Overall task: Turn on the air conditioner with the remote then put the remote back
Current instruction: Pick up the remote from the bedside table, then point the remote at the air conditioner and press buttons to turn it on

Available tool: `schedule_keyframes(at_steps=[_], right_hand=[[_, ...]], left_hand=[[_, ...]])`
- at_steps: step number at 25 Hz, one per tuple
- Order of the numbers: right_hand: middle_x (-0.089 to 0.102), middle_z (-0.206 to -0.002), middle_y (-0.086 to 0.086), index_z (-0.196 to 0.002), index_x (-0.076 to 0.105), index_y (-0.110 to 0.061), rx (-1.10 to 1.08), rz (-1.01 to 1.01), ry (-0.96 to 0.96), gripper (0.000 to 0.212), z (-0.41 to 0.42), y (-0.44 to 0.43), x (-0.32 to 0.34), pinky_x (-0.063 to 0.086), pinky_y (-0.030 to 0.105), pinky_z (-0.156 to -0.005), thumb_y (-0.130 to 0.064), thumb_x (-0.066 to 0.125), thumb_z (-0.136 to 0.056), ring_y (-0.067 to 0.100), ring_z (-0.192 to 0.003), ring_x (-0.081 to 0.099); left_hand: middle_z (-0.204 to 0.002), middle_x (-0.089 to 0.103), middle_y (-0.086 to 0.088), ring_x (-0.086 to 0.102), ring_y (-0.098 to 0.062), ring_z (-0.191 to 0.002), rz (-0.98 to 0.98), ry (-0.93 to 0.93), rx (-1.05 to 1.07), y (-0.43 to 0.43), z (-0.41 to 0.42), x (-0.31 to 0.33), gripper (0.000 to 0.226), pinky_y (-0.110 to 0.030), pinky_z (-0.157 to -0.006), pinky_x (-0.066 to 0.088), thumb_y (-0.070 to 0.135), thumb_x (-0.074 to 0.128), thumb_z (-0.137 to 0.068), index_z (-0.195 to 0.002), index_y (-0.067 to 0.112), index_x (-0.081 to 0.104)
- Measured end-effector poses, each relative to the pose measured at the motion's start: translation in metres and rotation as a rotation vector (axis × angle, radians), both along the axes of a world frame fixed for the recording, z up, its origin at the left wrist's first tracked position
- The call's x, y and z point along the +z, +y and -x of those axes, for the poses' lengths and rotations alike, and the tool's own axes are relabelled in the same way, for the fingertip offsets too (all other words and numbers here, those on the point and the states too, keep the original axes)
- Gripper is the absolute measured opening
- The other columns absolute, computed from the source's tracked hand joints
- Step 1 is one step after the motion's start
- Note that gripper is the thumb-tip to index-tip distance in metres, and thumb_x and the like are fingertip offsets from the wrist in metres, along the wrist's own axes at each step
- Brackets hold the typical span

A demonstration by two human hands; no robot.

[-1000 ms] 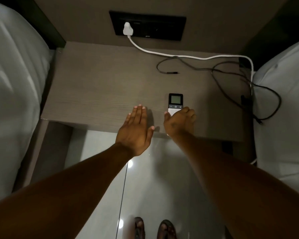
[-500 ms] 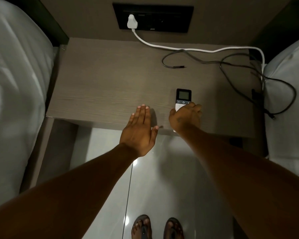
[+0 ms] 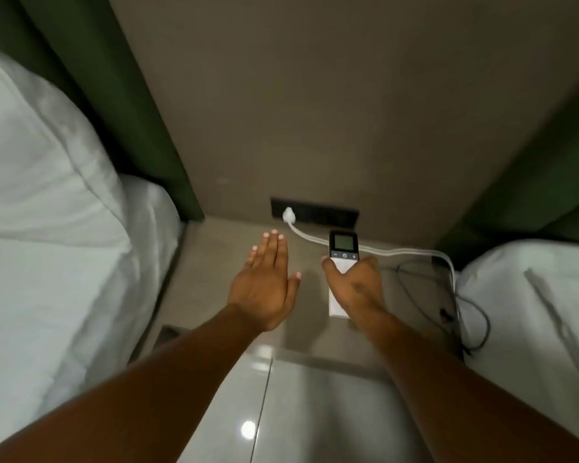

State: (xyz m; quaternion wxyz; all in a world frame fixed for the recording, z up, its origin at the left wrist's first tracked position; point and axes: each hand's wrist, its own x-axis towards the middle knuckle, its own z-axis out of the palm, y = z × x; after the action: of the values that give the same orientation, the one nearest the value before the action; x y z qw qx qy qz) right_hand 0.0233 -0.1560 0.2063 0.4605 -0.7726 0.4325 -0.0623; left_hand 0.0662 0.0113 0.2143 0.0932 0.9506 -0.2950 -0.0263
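The white remote [image 3: 343, 247] has a dark top with a small grey screen and a row of buttons. My right hand [image 3: 356, 285] is wrapped around its lower half and holds it raised above the bedside table [image 3: 214, 248], its screen end pointing toward the wall. My left hand [image 3: 264, 285] hovers flat and open over the table, left of the remote, with nothing in it. No air conditioner is in view.
A black socket panel [image 3: 328, 217] on the wall holds a white plug [image 3: 288, 216], and its white cable [image 3: 415, 252] runs right. Dark cables [image 3: 425, 305] lie on the table's right side. White beds [image 3: 47, 262] flank the table, with green headboards [image 3: 121, 95] behind.
My right hand has closed on the remote and lifted it off the table. The view has tilted up toward the wall. My left hand stays flat and open.
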Motion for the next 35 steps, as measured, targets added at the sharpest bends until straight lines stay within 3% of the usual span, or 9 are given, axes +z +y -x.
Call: schedule_keyframes(at_steps=[2,5,11,15,21,26,31,35], right_hand=[[0.069,-0.112,0.02,-0.113,0.058,0.0,0.044,0.002,-0.035,0.062,-0.018,0.015,0.074,0.046,0.031,-0.072,-0.057,0.057,-0.089,0.037,-0.098,0.066],[0.069,-0.112,0.024,-0.112,0.063,0.001,0.118,0.047,-0.096,0.058,-0.041,0.043,0.174,0.044,0.033,-0.07,-0.051,0.041,-0.098,0.04,-0.099,0.066],[0.068,-0.109,0.016,-0.117,0.054,-0.007,0.305,0.141,-0.246,0.052,-0.048,0.146,0.354,0.041,0.031,-0.057,-0.052,0.038,-0.096,0.032,-0.078,0.059],[0.067,-0.107,0.013,-0.11,0.053,-0.01,0.501,0.14,-0.393,0.047,-0.047,0.27,0.46,0.05,0.036,-0.069,-0.053,0.039,-0.095,0.032,-0.084,0.063],[0.065,-0.116,0.013,-0.121,0.052,-0.008,0.901,-0.039,-0.566,0.045,0.029,0.516,0.584,0.052,0.039,-0.079,-0.045,0.044,-0.096,0.031,-0.091,0.062],[0.064,-0.12,0.015,-0.12,0.055,-0.007,1.258,-0.26,-0.635,0.045,0.177,0.695,0.667,0.053,0.042,-0.09,-0.042,0.047,-0.092,0.036,-0.102,0.063],[0.063,-0.117,0.012,-0.121,0.053,-0.008,1.558,-0.48,-0.63,0.042,0.323,0.789,0.732,0.054,0.045,-0.09,-0.038,0.045,-0.093,0.032,-0.099,0.063],[0.061,-0.121,0.012,-0.125,0.051,-0.008,1.669,-0.539,-0.646,0.044,0.397,0.819,0.767,0.053,0.044,-0.09,-0.036,0.044,-0.092,0.032,-0.102,0.061]], left_hand=[[-0.16,-0.006,-0.011,-0.011,-0.02,-0.145,0.051,-0.094,0.007,0.015,-0.012,0.072,0.073,-0.035,-0.117,-0.002,0.054,0.008,-0.095,-0.15,0.008,-0.006],[-0.16,-0.008,-0.009,-0.014,-0.018,-0.144,0.096,-0.214,0.058,0.047,-0.024,0.172,0.071,-0.034,-0.116,-0.004,0.052,0.011,-0.097,-0.151,0.008,-0.007],[-0.16,-0.01,-0.004,-0.018,-0.014,-0.142,0.109,-0.446,0.239,0.155,-0.017,0.354,0.073,-0.031,-0.115,-0.004,0.057,0.005,-0.094,-0.152,0.013,-0.008],[-0.16,-0.008,-0.007,-0.017,-0.014,-0.142,0.056,-0.624,0.407,0.292,0.023,0.475,0.071,-0.031,-0.115,-0.006,0.053,0.007,-0.096,-0.151,0.009,-0.006],[-0.16,-0.009,-0.009,-0.013,-0.017,-0.144,-0.119,-0.737,0.764,0.513,0.168,0.592,0.072,-0.03,-0.114,-0.009,0.052,0.011,-0.096,-0.15,0.008,-0.007],[-0.159,-0.013,-0.006,-0.014,-0.015,-0.144,-0.226,-0.826,1.112,0.647,0.354,0.662,0.069,-0.029,-0.112,-0.011,0.05,0.011,-0.098,-0.15,0.01,-0.01],[-0.159,-0.016,-0.005,-0.015,-0.014,-0.143,-0.34,-0.865,1.389,0.705,0.519,0.707,0.07,-0.03,-0.113,-0.009,0.052,0.009,-0.097,-0.149,0.011,-0.013],[-0.16,-0.012,-0.007,-0.012,-0.017,-0.145,-0.423,-0.905,1.529,0.718,0.605,0.751,0.07,-0.03,-0.112,-0.007,0.052,0.01,-0.097,-0.15,0.01,-0.01]])
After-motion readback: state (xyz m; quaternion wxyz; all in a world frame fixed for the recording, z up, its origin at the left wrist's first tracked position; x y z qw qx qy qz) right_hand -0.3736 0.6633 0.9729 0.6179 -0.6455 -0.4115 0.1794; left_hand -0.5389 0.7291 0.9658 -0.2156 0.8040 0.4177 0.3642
